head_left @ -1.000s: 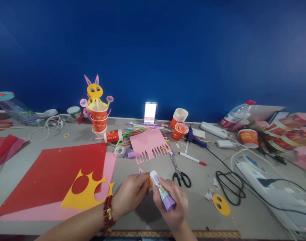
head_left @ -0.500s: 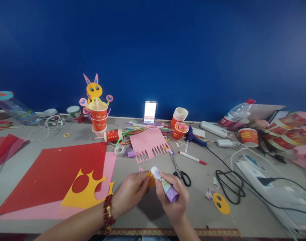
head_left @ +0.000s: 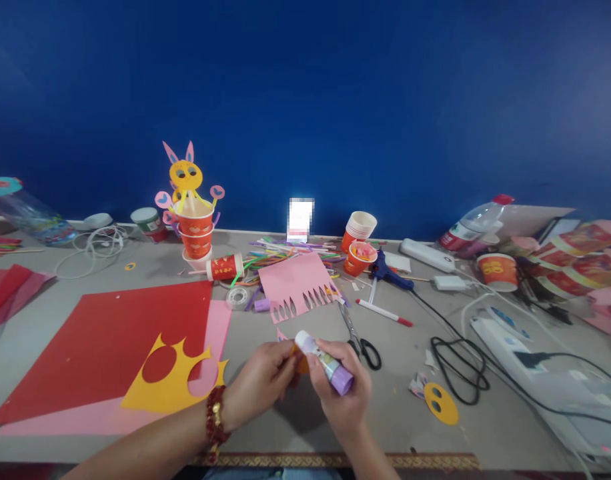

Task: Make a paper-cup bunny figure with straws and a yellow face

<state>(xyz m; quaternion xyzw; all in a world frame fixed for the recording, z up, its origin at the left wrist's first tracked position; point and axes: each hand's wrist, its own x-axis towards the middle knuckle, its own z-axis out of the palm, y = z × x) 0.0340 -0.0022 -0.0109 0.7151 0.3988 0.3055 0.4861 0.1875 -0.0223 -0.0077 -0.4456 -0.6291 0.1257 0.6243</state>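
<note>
Right hand (head_left: 350, 400) on my feed is wrapped around a glue stick (head_left: 326, 364), whose white end points up and to the left; left hand (head_left: 258, 380) pinches a yellow piece (head_left: 302, 364), mostly hidden by the fingers. Both meet above the near middle of the table, and I cannot tell whether the glue touches the piece.

Behind everything I see a blue wall (head_left: 305, 100), then the grey table (head_left: 395, 360). A red sheet (head_left: 110, 347) lies to the left, with a yellow sheet (head_left: 180, 387) full of round cutouts over its corner. Further back, decorated cups (head_left: 197, 247) stand in a tower. Beyond my hands lies a pink sheet (head_left: 295, 283) with a fringed near edge; scissors (head_left: 354, 330) rest just beside it, then a marker (head_left: 384, 313). Smaller, at right, is a yellow face (head_left: 441, 403) with two dark eyes.
</note>
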